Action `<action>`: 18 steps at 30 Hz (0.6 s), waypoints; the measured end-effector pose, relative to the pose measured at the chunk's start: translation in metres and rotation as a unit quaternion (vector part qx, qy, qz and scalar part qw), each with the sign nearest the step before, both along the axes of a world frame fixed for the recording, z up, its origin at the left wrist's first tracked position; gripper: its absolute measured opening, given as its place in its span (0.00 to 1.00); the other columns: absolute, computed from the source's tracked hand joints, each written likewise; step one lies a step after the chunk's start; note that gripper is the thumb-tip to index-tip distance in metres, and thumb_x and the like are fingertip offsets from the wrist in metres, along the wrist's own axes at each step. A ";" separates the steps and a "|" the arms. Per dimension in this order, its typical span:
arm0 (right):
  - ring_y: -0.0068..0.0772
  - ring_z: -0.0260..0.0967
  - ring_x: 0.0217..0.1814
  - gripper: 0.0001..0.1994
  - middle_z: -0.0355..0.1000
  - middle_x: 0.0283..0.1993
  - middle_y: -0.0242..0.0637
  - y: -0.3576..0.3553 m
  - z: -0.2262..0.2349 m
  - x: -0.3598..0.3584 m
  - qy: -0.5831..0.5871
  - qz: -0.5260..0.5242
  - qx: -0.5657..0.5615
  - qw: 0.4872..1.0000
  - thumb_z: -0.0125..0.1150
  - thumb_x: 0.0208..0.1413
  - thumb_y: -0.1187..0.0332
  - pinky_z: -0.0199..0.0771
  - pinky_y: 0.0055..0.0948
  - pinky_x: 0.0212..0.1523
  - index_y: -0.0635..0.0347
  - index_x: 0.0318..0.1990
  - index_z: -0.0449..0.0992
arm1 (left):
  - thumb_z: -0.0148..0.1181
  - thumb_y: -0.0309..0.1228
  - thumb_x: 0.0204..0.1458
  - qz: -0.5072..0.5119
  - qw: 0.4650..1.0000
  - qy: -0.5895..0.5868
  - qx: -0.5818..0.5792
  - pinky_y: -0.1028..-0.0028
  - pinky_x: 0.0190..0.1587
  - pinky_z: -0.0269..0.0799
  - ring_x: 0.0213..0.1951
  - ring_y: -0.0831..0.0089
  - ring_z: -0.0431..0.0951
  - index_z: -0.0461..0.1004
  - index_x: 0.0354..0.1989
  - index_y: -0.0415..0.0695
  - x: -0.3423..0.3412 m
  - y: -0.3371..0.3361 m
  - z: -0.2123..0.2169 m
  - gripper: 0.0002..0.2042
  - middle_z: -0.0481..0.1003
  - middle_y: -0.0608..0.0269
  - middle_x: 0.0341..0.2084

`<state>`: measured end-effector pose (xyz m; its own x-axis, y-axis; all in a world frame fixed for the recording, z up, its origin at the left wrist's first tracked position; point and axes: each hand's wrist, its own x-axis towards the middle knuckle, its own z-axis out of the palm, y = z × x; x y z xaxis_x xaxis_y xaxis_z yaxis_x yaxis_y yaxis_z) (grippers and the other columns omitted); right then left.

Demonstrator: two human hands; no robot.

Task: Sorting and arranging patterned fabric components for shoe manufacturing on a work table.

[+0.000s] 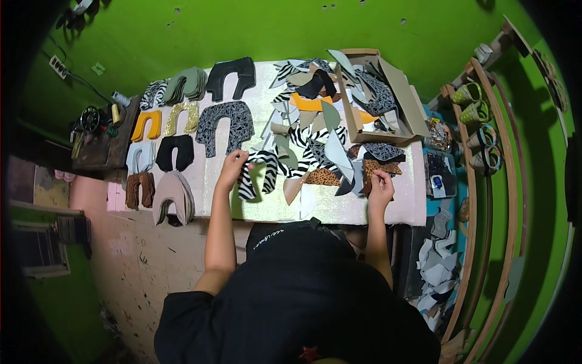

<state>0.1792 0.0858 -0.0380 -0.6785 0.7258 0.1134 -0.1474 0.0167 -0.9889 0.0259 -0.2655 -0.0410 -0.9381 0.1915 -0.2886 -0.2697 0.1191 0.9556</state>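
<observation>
My left hand pinches the upper left edge of a U-shaped zebra-print piece, which looks like cut shoe-upper material. Its two legs point toward me, above the table's front part. Over the right side of the table, my right hand has its fingers drawn together at the lower edge of a leopard-print piece; a grey-black crackle-patterned piece lies just beyond. Between my hands spreads a loose heap of cut pieces, among them a pale grey half-moon piece and another leopard-print piece.
Stacks of U-shaped pieces stand at left, including black, crackle-patterned and beige ones. An open cardboard box holds more scraps at the back right. Sandals hang on a wooden rack at right; a sewing machine handwheel shows far left.
</observation>
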 end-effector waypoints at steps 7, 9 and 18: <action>0.19 0.64 0.38 0.06 0.67 0.35 0.33 -0.037 0.021 -0.029 0.008 0.128 -0.067 0.990 0.51 0.50 0.81 0.63 0.15 0.40 0.69 0.36 0.69 | 0.51 0.27 0.45 0.131 0.866 0.106 -0.472 0.54 0.48 0.57 0.50 0.53 0.58 0.68 0.42 0.51 0.022 -0.015 0.001 0.14 0.64 0.54 0.45; 0.18 0.64 0.37 0.06 0.67 0.35 0.32 -0.047 0.031 -0.032 0.002 0.144 -0.072 0.987 0.52 0.50 0.81 0.63 0.15 0.40 0.69 0.36 0.69 | 0.52 0.27 0.44 0.108 0.873 0.126 -0.458 0.56 0.49 0.57 0.49 0.53 0.59 0.68 0.42 0.49 0.019 -0.002 -0.003 0.14 0.64 0.53 0.44; 0.28 0.68 0.33 0.09 0.70 0.32 0.38 -0.043 0.002 -0.033 -0.277 0.204 0.160 0.925 0.56 0.47 0.74 0.65 0.23 0.35 0.64 0.38 0.71 | 0.65 0.36 0.36 -0.038 0.919 0.206 -0.333 0.63 0.50 0.60 0.48 0.55 0.62 0.65 0.46 0.41 -0.012 0.070 -0.029 0.27 0.64 0.50 0.45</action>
<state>0.1457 0.0424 -0.0357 -0.9073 0.3853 -0.1685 0.3214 0.3769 -0.8687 0.0143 -0.1951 -0.0701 -0.9851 0.1717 0.0118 0.1333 0.7178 0.6834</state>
